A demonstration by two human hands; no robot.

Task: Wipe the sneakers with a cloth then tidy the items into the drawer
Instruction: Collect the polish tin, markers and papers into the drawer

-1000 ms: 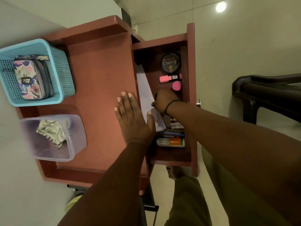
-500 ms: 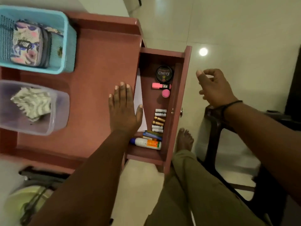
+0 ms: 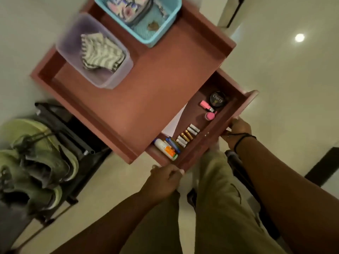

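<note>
The red-brown drawer (image 3: 244, 107) stands pulled out from the table (image 3: 146, 99). Inside lie a black polish tin (image 3: 217, 99), a pink marker (image 3: 206, 105), a pink cap (image 3: 210, 116), several batteries (image 3: 187, 135), a white and orange tube (image 3: 166, 149) and white paper (image 3: 172, 125). My left hand (image 3: 163, 180) grips the drawer's near corner. My right hand (image 3: 236, 131) grips its front panel at the outer edge. A striped cloth (image 3: 100, 52) lies in a clear tub (image 3: 113, 81) on the table. Green sneakers (image 3: 34, 162) sit on a black rack at the left.
A turquoise basket (image 3: 156, 37) holding a floral pouch (image 3: 126, 8) stands at the table's far end. A black rack (image 3: 73, 136) stands beside the table. My legs in olive trousers (image 3: 220, 208) are under the drawer front. A dark chair (image 3: 240, 167) is at the right.
My left hand left the tabletop and took the drawer's near corner. My right hand came down from the air onto the drawer front. The view has swung round, bringing the sneakers into sight.
</note>
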